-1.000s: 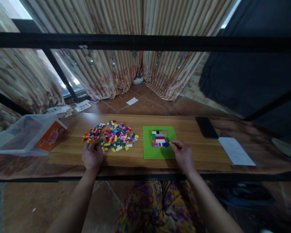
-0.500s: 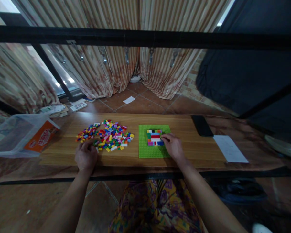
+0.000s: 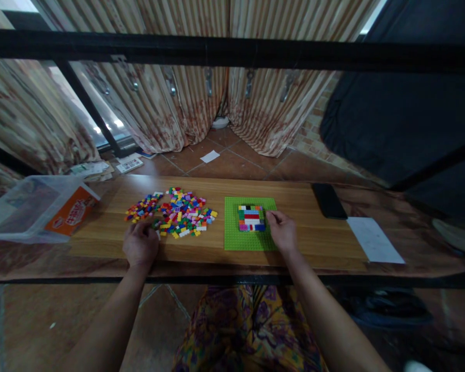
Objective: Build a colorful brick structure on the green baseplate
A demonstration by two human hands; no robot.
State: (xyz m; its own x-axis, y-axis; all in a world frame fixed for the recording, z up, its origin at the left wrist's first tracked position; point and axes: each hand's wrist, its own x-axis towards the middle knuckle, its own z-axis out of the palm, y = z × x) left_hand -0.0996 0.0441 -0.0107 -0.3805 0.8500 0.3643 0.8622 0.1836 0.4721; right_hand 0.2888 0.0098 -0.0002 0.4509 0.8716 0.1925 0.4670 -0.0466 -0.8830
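Note:
A green baseplate (image 3: 232, 240) lies on the wooden board, carrying a roughly square build of colourful toy bricks (image 3: 251, 217) with red, white and blue rows in its middle. My right hand (image 3: 282, 231) is at the plate's right edge, thumb and forefinger pinched together just right of the build. Whether a brick sits in that pinch is too small to tell. My left hand (image 3: 141, 243) rests at the near left side of a loose brick pile (image 3: 188, 213), fingers curled in. What those fingers hold, if anything, is hidden.
A clear plastic box (image 3: 27, 206) with an orange label stands at the far left. On the right lie a black phone (image 3: 329, 201) and a white sheet of paper (image 3: 375, 239). A dark metal bar (image 3: 232, 51) crosses above the wooden board (image 3: 201, 253).
My right hand has drawn back to the right from the build's edge, uncovering its right side. My left hand stays curled by the pile. The whole view has shifted slightly.

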